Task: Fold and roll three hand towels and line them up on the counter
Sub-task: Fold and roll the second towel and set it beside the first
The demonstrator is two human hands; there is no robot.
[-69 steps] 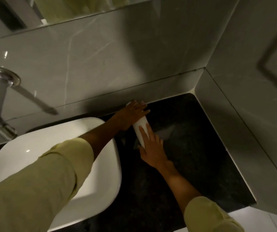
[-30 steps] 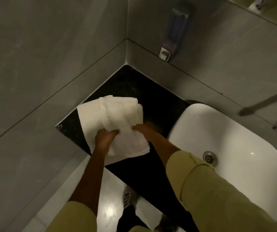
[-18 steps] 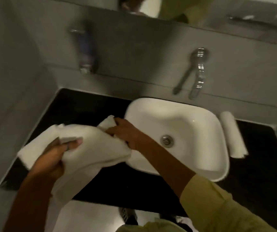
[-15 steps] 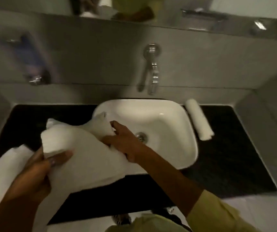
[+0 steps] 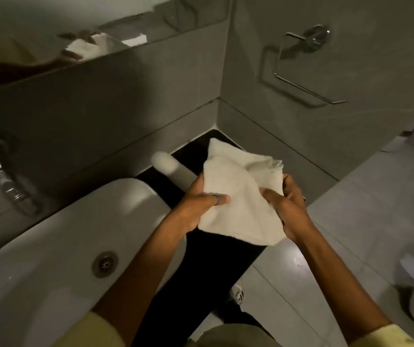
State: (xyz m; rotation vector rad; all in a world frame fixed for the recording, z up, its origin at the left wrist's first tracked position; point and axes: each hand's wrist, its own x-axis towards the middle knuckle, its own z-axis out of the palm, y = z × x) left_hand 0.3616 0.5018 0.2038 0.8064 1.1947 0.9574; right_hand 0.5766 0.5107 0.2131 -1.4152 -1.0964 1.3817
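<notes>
A: What does the head view show of the hands?

B: Both grip one white towel (image 5: 236,196), bunched and loosely spread, above the black counter (image 5: 216,266) to the right of the basin. The left hand (image 5: 198,206) pinches its left edge, thumb lying across the top of the cloth. The right hand (image 5: 288,209) has its fingers closed around the right side, and a crumpled corner rises just above them.

A: Is the towel lying on the counter?

B: I cannot tell; its far corner reaches toward the wall corner, and its near edge hangs over the dark surface.

A: Any other towel?

B: A rolled towel (image 5: 173,167) lies on the counter against the back wall, just left of the held one, between the sink (image 5: 50,246) and the corner. Its near end is hidden behind the left hand.

A: And around them?

B: The tap (image 5: 5,181) is on the wall at far left, blurred. A metal holder (image 5: 306,71) is fixed on the right wall. The mirror (image 5: 50,46) above reflects a hand and white cloth.
</notes>
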